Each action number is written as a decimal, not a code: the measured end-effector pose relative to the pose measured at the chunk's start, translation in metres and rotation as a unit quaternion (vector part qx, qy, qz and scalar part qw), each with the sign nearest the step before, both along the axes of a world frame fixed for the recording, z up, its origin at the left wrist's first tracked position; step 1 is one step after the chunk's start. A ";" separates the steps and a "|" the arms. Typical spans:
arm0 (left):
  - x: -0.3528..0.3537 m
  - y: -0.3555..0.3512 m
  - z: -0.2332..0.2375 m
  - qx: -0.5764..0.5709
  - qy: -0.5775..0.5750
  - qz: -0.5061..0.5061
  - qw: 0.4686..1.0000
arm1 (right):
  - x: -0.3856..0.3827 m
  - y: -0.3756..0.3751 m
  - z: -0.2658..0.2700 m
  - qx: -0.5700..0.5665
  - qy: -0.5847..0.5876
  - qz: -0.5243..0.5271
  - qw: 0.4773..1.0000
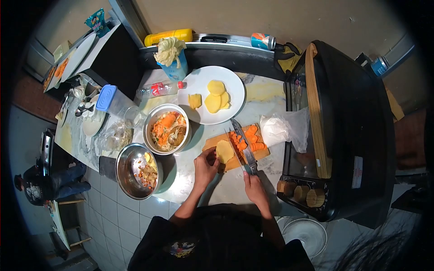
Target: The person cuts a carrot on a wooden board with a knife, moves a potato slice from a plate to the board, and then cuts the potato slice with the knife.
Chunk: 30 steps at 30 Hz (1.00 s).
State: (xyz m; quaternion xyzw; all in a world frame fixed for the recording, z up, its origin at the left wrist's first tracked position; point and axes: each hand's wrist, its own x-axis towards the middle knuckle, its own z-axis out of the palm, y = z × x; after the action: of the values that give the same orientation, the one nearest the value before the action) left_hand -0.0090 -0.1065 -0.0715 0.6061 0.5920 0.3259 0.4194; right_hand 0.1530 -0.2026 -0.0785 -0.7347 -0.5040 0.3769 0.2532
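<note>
A pale yellow potato slice (pixel 224 151) lies on the wooden cutting board (pixel 232 164). My left hand (pixel 206 167) pinches its left edge with bent fingers. My right hand (pixel 255 187) is closed around a knife whose thin blade (pixel 234 150) stands along the slice's right side. A second, broader knife (pixel 247 150) lies beside it, its dark handle close to my right fingers. Chopped orange carrot (pixel 257 146) covers the board's right part, partly under the broader blade. Beyond the board, a white plate (pixel 199 118) carries several potato slices (pixel 215 103) and a small stack of cut strips (pixel 195 101).
A white bowl (pixel 147 128) of shredded vegetables and a steel bowl (pixel 118 174) with peelings stand left. A bag of white powder (pixel 276 129) sits between the board and a black oven (pixel 352 126). A plastic bottle (pixel 158 90) lies behind. Another person (pixel 40 185) is far left.
</note>
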 end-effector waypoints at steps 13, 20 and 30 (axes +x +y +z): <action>-0.001 0.000 0.007 0.020 0.017 -0.016 1.000 | -0.006 0.002 0.001 -0.040 -0.080 -0.012 0.996; -0.003 0.003 0.012 0.011 0.019 -0.014 1.000 | -0.001 -0.004 -0.021 -0.046 0.018 -0.004 0.999; -0.004 0.004 0.004 0.008 0.006 -0.022 1.000 | -0.008 -0.006 -0.001 -0.059 -0.048 -0.017 0.997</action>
State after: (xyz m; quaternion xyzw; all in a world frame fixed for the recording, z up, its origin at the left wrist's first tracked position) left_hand -0.0128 -0.1027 -0.0679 0.6243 0.5787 0.3174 0.4179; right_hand 0.1454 -0.2084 -0.0797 -0.7743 -0.4798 0.3659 0.1910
